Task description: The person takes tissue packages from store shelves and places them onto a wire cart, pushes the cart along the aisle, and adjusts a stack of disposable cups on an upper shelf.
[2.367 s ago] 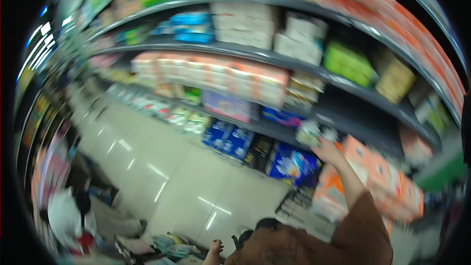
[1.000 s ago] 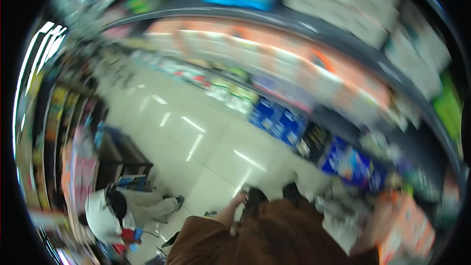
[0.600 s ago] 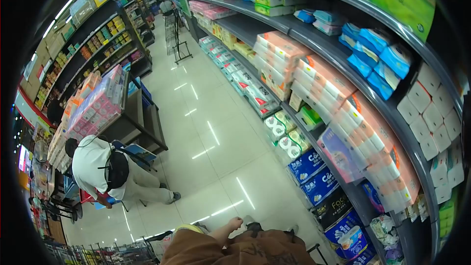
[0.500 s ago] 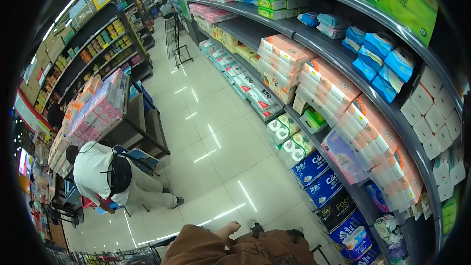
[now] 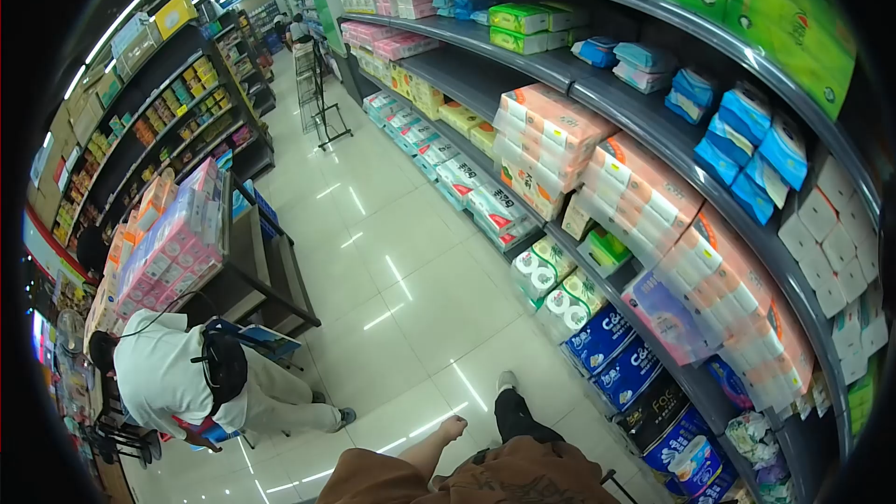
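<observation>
My left hand (image 5: 452, 428) hangs low in front of my body, below a brown sleeve (image 5: 373, 478). Its fingers look curled in, and no object shows in them. It touches nothing and is over the tiled floor (image 5: 401, 317). My right hand is out of the picture. To the right, the nearest goods are blue tissue packs (image 5: 602, 336) and white toilet roll packs (image 5: 569, 308) on the lowest shelf level.
At left, a person in a white shirt (image 5: 163, 373) bends beside a display table (image 5: 271, 271) stacked with pink tissue packs (image 5: 177, 252). A long shelf with orange tissue packs (image 5: 653, 177) curves along the right. A black wire rack (image 5: 317, 98) stands up the aisle.
My leg and shoe have come forward into view beside my left hand. The hand has shifted slightly right and up. The bending person and display table appear further left.
</observation>
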Tool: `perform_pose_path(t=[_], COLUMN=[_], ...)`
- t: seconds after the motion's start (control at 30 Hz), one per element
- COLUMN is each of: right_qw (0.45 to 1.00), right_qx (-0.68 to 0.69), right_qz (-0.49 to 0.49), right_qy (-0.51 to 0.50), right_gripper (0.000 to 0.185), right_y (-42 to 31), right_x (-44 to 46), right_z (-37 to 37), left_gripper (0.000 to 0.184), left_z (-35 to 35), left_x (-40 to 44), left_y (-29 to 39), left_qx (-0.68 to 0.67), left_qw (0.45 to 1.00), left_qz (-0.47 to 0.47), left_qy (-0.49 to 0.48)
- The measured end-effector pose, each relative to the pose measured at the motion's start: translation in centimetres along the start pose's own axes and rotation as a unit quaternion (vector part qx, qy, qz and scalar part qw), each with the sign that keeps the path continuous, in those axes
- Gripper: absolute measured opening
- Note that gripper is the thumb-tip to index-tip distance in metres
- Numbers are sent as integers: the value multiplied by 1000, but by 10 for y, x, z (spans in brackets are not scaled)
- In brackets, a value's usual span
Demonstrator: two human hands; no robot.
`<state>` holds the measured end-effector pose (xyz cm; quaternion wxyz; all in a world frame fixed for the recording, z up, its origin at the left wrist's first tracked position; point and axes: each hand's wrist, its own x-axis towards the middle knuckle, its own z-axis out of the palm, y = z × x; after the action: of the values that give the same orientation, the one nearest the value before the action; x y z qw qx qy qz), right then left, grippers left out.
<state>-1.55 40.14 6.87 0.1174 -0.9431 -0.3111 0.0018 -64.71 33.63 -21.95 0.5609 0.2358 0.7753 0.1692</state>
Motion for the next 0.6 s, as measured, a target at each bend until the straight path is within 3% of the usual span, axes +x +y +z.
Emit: perform_pose_path(t=[0.17,0.3,0.4,0.47,0.6], right_qw=[998,991,973,955,927], right_qx=[-17,-11,0,22,-48], right_qz=[60,132,227,293,367], right_qy=[9,-6,-34,-40,51], right_gripper=[58,60,62,63,66], right_y=[0,39,66,45,-15], right_x=[8,2,-9,1,-5], right_z=[7,-7,-16,-20,-7], left_gripper=[43,34,38,37,35], left_z=[-37,-91,-147,-174,-198], left_x=[30,56,99,149,217], left_y=[12,19,55,103,182], left_qx=[36,22,-7,26,91], left_qw=[998,993,977,956,975], left_qz=[-45,-89,-175,-165,-122], left_qy=[-25,-68,-125,-240,-159])
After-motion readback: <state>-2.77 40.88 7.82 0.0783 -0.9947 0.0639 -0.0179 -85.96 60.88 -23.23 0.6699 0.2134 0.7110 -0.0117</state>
